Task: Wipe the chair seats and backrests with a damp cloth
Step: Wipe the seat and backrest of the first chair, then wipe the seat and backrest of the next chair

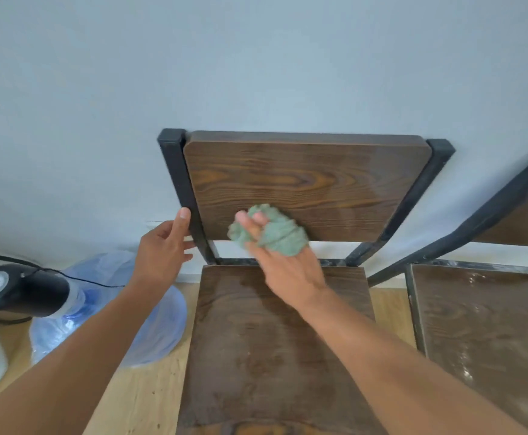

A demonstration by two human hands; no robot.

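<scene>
Cloth bunched against backrest; water jug nearby.

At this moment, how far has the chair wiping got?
Looks done: the right chair's seat glistens with wet streaks, and the middle seat shows damp patches. In hand: the right hand presses the green cloth on the middle backrest, the left hand steadying its frame. Left: the backrest's upper part.
</scene>
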